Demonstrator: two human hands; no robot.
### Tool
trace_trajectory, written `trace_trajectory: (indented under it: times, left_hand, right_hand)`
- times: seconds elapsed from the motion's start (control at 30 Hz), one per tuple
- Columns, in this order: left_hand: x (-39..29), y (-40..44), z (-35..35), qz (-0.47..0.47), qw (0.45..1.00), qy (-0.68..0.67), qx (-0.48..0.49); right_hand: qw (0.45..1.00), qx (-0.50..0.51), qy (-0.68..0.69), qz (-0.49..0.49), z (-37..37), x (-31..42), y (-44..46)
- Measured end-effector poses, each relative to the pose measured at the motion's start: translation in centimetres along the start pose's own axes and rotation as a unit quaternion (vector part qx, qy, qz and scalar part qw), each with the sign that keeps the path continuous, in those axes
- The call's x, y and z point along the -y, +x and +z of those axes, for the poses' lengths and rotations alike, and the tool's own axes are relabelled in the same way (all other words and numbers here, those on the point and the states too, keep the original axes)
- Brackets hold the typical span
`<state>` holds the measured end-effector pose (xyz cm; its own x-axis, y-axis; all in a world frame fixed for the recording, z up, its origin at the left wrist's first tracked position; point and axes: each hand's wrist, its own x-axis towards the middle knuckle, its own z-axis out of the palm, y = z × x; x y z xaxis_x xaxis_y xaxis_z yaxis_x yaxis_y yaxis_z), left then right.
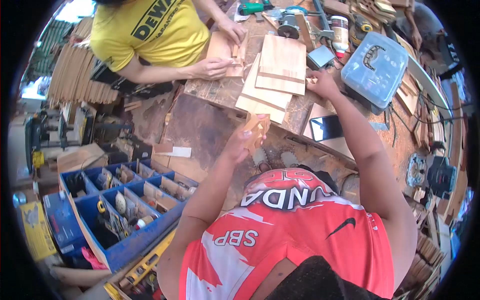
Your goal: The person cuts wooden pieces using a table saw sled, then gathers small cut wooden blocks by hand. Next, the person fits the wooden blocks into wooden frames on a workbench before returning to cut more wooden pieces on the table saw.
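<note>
My left hand [243, 143] is closed on a small notched wooden piece [257, 131], held in front of the workbench's near edge. On the bench, my right hand [322, 84] reaches to the right edge of the stacked wooden boards [282, 60]. Its fingertips are close to something small and wooden that I cannot make out, so its grip is unclear. A metal-grey box [320, 57] sits just beyond that hand. Nearer to me, a black phone [326, 127] lies on a light board.
A co-worker in a yellow shirt [160, 40] handles wooden pieces [220, 46] across the bench. A clear-lidded blue case [375, 70], a glue bottle [340, 36] and power tools stand at the right. A blue compartment tray [135, 235] is at the lower left.
</note>
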<state>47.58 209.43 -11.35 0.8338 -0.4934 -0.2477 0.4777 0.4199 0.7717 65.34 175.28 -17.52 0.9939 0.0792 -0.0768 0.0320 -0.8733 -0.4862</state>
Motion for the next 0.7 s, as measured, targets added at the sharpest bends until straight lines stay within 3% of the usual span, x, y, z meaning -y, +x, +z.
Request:
trace_trajectory:
  times: [0.07,0.2,0.3,0.4,0.43,0.47,0.53,0.6,0.67,0.7]
  left_hand:
    - [-0.3,0.3,-1.5,-0.013,1.000,-0.011,0.020]
    - [0.1,-0.1,-3.5,-0.035,0.998,-0.026,0.037]
    - [-0.1,-0.6,-4.4,-0.051,0.998,-0.021,0.027]
    - [0.2,-0.9,-4.8,-0.055,0.998,-0.020,0.035]
    - [0.1,-1.0,-4.9,-0.048,0.998,-0.021,0.032]
    - [0.1,-1.0,-4.9,-0.041,0.999,-0.022,0.028]
    - [0.1,-1.0,-5.0,-0.029,0.999,-0.028,0.019]
    - [0.4,-1.4,-5.1,-0.021,0.999,-0.033,0.004]
    - [0.8,-1.2,-5.1,-0.020,0.999,-0.039,-0.001]
    - [0.9,-1.2,-4.8,-0.020,0.999,-0.040,-0.001]
  right_hand:
    - [0.995,0.000,-0.102,-0.006,0.1,-0.5,-0.9]
    - [0.996,-0.062,-0.050,-0.047,-0.3,-1.0,-2.2]
    - [0.988,-0.053,-0.136,-0.058,-1.1,-1.1,-3.6]
    - [0.993,-0.060,-0.095,-0.033,-2.3,-0.5,-4.2]
    - [0.983,-0.155,-0.077,-0.059,-2.0,-0.1,-4.7]
    - [0.983,-0.154,-0.080,-0.059,-2.5,0.6,-4.7]
    - [0.989,-0.061,0.111,0.074,-3.9,2.6,-4.7]
    - [0.984,-0.082,0.155,0.033,-3.3,4.1,-4.8]
    - [0.939,-0.020,0.316,0.131,-2.4,5.4,-4.0]
    - [0.934,-0.026,0.333,0.126,-1.9,6.0,-3.9]
